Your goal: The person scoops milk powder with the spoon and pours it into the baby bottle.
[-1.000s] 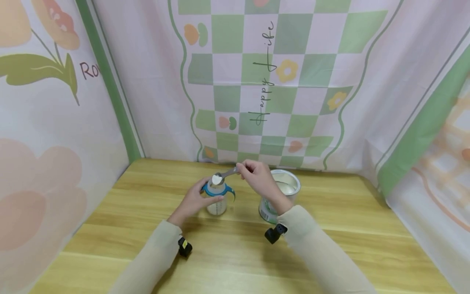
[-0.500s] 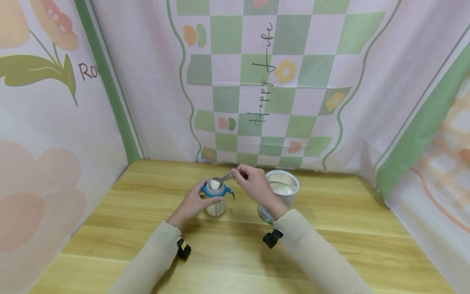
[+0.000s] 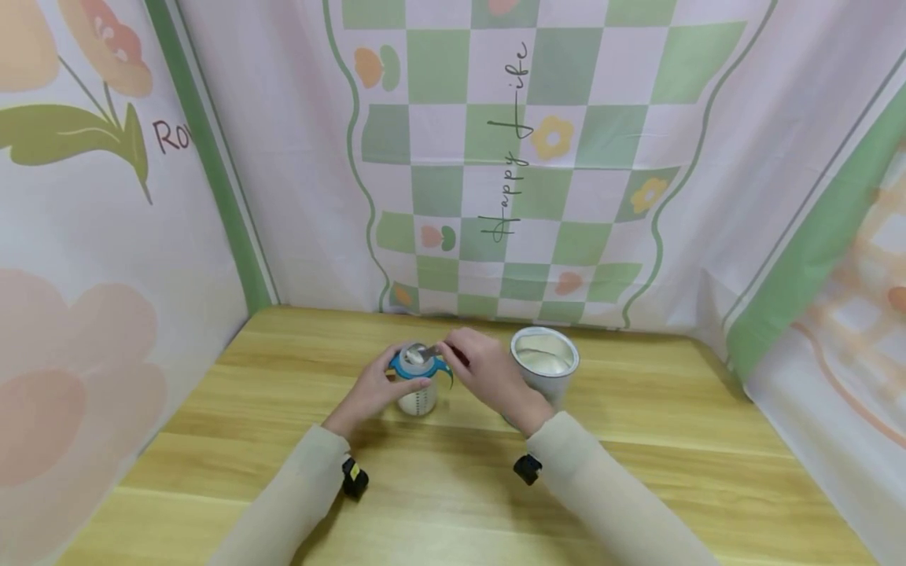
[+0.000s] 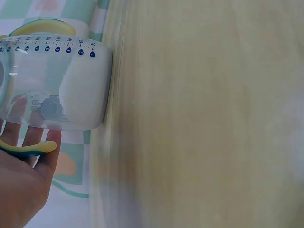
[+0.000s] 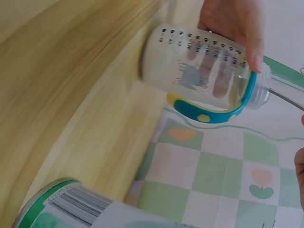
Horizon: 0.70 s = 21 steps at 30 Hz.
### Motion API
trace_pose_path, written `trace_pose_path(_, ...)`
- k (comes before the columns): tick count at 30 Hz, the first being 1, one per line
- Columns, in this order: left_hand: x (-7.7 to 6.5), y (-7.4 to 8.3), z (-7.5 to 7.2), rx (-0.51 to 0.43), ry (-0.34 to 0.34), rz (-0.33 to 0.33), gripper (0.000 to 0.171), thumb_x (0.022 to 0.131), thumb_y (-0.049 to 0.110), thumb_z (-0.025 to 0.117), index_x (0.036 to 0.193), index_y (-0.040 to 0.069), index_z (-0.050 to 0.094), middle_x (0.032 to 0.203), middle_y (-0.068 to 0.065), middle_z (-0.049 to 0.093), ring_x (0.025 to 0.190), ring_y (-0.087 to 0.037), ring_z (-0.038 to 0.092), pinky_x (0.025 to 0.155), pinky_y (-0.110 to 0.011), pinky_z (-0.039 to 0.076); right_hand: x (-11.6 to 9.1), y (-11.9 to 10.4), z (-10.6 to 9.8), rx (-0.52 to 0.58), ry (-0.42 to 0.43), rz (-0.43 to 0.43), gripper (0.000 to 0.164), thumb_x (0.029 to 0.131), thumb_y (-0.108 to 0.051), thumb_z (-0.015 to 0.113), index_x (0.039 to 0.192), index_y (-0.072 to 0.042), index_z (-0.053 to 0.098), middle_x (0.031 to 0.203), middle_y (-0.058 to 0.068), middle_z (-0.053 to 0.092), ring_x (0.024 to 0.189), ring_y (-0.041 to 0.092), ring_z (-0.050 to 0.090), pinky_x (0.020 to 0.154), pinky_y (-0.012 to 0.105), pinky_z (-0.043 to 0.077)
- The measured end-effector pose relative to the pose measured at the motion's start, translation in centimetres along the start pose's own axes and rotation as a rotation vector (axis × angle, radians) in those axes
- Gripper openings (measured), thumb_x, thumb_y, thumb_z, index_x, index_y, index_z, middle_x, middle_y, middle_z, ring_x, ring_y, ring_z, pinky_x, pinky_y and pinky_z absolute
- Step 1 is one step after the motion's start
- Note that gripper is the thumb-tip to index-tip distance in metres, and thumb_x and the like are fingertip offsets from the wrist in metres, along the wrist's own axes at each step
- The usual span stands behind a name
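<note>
A clear baby bottle with blue side handles stands upright on the table, white powder heaped in its bottom. My left hand grips it around the neck, thumb in front. In the left wrist view, fingers show behind the bottle beside a yellow and green handle. My right hand pinches a metal spoon by its handle, the bowl tilted down at the open bottle mouth with white powder in it. In the right wrist view the spoon's handle enters the bottle's neck.
An open can of white powder stands to the right, partly behind my right forearm. Its green-and-white side with a barcode shows in the right wrist view. A patterned curtain hangs behind the wooden table.
My right hand has lowered and shifted slightly left, bringing the spoon's bowl down from above the bottle into its mouth. The left hand holds the bottle in the same place.
</note>
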<state>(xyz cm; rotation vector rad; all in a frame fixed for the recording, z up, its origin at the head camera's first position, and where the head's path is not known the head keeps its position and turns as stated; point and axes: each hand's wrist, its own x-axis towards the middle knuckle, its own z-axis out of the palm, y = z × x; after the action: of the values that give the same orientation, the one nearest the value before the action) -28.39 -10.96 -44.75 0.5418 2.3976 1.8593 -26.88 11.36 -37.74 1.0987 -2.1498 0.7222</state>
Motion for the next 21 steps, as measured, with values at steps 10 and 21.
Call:
trace_pose_path(10,0.02,0.11,-0.11,0.014,-0.001,-0.013,0.068,0.086,0.037,0.081,0.145,0.025,0.05,0.134,0.004,0.057,0.122,-0.019,0.054,0.102,-0.045,0.046,-0.35,0.17,0.24,-0.143,-0.007,-0.205,0.012,0.088,-0.002,0.076,0.091,-0.006,0.065,0.08,0.001,0.062,0.068,0.011,0.058,0.059,0.021,0.051)
trace_pose_path(21,0.12,0.05,-0.17,-0.003,-0.006,-0.027,0.072,0.086,0.037,0.082,0.148,0.024,0.047,0.134,0.003,0.057,0.121,-0.02,0.055,0.101,-0.046,0.046,-0.7,0.21,-0.56,-0.271,-0.068,-0.341,0.012,0.101,-0.011,0.061,0.09,-0.007,0.062,0.077,-0.001,0.055,0.068,0.01,0.055,0.059,0.018,0.05)
